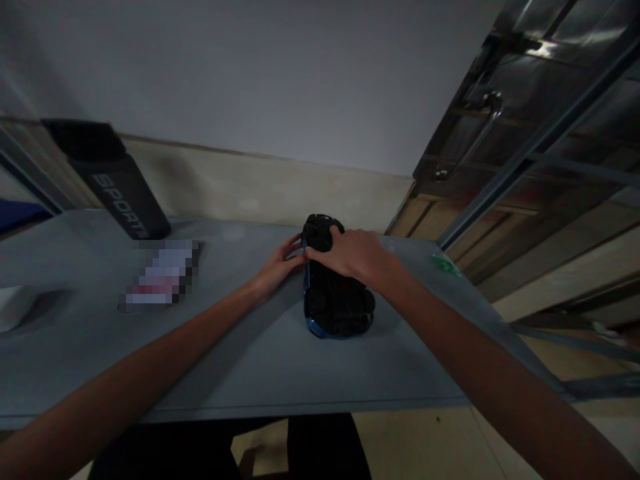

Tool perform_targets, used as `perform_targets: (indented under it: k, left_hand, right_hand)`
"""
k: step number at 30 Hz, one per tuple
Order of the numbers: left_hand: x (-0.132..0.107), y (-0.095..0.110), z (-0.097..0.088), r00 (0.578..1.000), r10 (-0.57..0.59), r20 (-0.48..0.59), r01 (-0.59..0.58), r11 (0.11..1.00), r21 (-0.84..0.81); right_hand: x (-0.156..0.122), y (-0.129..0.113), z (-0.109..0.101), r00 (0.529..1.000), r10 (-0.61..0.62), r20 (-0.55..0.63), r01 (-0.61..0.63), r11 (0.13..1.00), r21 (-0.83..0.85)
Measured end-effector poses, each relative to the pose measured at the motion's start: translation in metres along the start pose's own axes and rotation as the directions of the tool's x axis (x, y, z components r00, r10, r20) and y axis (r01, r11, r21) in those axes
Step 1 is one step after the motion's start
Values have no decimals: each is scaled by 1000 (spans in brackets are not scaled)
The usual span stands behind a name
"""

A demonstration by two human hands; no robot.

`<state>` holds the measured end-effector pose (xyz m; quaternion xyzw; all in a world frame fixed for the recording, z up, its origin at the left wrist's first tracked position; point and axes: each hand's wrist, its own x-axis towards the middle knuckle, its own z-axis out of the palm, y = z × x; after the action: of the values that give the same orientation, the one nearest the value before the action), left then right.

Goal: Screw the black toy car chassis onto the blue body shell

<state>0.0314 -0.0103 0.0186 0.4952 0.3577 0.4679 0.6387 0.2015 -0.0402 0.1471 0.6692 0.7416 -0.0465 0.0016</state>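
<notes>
Black toy car (336,300) under both hands; bottle (113,180) far left

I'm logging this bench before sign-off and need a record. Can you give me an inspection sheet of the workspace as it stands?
Surface: grey table, dimly lit, set against a pale wall.
Job's things: black toy car with blue trim, lying upside down, wheels up.
Clutter: dark bottle marked SPORT at rear left; a blurred-out flat item beside it; white object at left edge; small green piece at right.
Grippers: left hand touches the car's left side; right hand rests on top of it.
Cables: nothing seen.
Surroundings: metal door with a handle at right; tiled floor below.
</notes>
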Motion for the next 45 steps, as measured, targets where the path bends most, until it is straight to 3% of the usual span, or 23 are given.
perform_targets:
  k: [6,13,15,18,21,25,30,40,45]
  left_hand:
    - [2,1,-1,1000,-13,-4,13,1000,-23]
    - [0,3,1,999,-19,34,20,999,-32]
    - [-2,4,2,999,-11,36,12,1000,-26]
    - [-2,6,1,999,-40,32,40,999,-15]
    - [-2,6,-1,998,-61,-2,61,998,7]
    - [-1,7,-3,996,-84,-21,85,996,20]
    - [-1,7,-4,996,-88,-9,89,996,25]
    - [0,10,-3,996,-84,28,84,996,4]
    - [0,11,0,997,-73,23,73,997,-9]
  right_hand:
    - [-1,11,10,998,-40,-47,43,997,66]
    - [7,54,28,979,-156,-134,162,986,37]
    - [8,72,35,957,-232,-174,256,958,132]
    - [8,100,44,931,-286,-226,356,850,390]
    - [7,124,50,943,-261,-205,331,773,540]
    - [7,144,51,944,-318,-91,321,814,485]
    - [10,154,58,918,-394,38,335,824,458]
    - [15,155,61,926,-370,73,334,894,298]
    - [12,150,59,927,-368,70,319,873,368]
